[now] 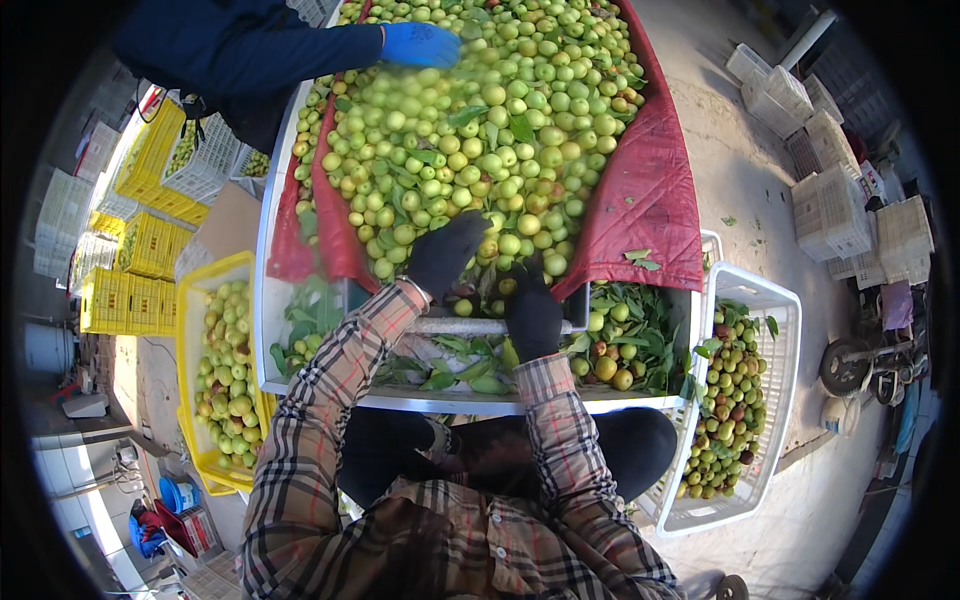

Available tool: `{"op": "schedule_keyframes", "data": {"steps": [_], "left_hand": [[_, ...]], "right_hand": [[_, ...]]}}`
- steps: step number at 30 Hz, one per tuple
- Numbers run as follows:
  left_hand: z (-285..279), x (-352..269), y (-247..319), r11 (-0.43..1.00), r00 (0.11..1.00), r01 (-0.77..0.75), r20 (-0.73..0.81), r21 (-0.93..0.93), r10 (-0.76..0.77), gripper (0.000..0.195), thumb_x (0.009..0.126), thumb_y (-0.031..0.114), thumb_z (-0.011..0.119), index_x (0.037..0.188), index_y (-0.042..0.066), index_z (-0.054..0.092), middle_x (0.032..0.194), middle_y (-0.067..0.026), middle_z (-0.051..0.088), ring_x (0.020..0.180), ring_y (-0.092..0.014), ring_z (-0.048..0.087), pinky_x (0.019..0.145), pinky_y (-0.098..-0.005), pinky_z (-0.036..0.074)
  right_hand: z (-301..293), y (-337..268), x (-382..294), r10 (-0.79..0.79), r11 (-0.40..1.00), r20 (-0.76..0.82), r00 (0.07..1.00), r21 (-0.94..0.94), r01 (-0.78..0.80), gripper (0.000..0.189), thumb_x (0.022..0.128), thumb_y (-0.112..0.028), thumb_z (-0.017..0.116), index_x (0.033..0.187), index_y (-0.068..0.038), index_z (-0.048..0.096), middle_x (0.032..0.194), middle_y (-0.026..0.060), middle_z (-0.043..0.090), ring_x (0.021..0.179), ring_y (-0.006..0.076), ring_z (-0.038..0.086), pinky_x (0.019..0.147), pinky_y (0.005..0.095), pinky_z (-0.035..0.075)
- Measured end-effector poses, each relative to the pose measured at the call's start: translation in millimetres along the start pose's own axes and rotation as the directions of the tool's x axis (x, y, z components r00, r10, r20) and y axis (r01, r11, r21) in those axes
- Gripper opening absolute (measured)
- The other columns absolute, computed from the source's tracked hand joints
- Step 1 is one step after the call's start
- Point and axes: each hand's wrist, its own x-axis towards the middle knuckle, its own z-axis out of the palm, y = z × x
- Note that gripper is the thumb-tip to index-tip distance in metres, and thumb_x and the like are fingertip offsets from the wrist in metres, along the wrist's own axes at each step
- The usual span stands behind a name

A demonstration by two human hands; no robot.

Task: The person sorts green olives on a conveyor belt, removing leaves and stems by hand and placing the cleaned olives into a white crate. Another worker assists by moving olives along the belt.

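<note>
A large heap of green jujubes (480,142) with loose leaves fills the sorting table in front of me, lying on a red quilted cloth (641,202). My left hand (448,253), in a black glove, rests over the heap's near edge, palm down and touching fruit. Beside it, my right hand (534,311) in a black glove reaches over a metal bar (461,325) into a small opening with a few jujubes. Its fingertips are near a green jujube (508,286). Whether either hand grips a fruit is hidden.
A co-worker's blue-gloved hand (421,45) lies on the heap at the far left. A yellow crate (182,300) of jujubes stands left of the table, a white crate (787,360) of redder ones right. Leaves and reddish fruit (606,369) lie in the near tray.
</note>
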Motion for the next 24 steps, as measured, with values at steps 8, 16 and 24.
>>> {"op": "schedule_keyframes", "data": {"steps": [8, 16, 24], "left_hand": [[44, 99, -38, 0.930, 0.979, 0.032, 0.177, 0.367, -0.103, 0.016, 0.090, 0.015, 0.047, 0.103, 0.009, 0.054, 0.090, -0.0149, 0.063, 0.080, -0.032, 0.065, 0.064, -0.0438, 0.051], [11, 73, -77, 0.968, 0.985, 0.073, 0.137, 0.240, -0.108, 0.030, 0.088, 0.021, 0.056, 0.117, 0.014, 0.057, 0.105, -0.0090, 0.065, 0.091, -0.029, 0.064, 0.075, -0.0408, 0.051], [57, 82, -44, 0.844, 0.985, 0.044, 0.119, 0.534, -0.126, 0.029, 0.084, 0.016, 0.054, 0.113, 0.012, 0.051, 0.101, -0.0146, 0.063, 0.090, -0.033, 0.063, 0.070, -0.0487, 0.050]], "right_hand": [[-7, -10, -3, 0.053, 0.994, 0.041, 0.998, -0.102, -0.049, 0.038, 0.076, -0.014, 0.061, 0.113, -0.013, 0.058, 0.118, 0.0072, 0.060, 0.088, 0.0280, 0.065, 0.067, 0.0406, 0.054], [-8, -14, -1, 0.055, 0.996, 0.002, 0.998, -0.065, -0.055, 0.030, 0.075, -0.011, 0.060, 0.105, -0.012, 0.060, 0.115, 0.0062, 0.062, 0.085, 0.0277, 0.066, 0.065, 0.0389, 0.054], [-8, -17, 1, 0.066, 0.998, -0.072, 0.995, 0.008, -0.065, 0.013, 0.076, -0.011, 0.059, 0.089, -0.011, 0.060, 0.100, 0.0053, 0.064, 0.079, 0.0265, 0.066, 0.061, 0.0395, 0.053]]}}
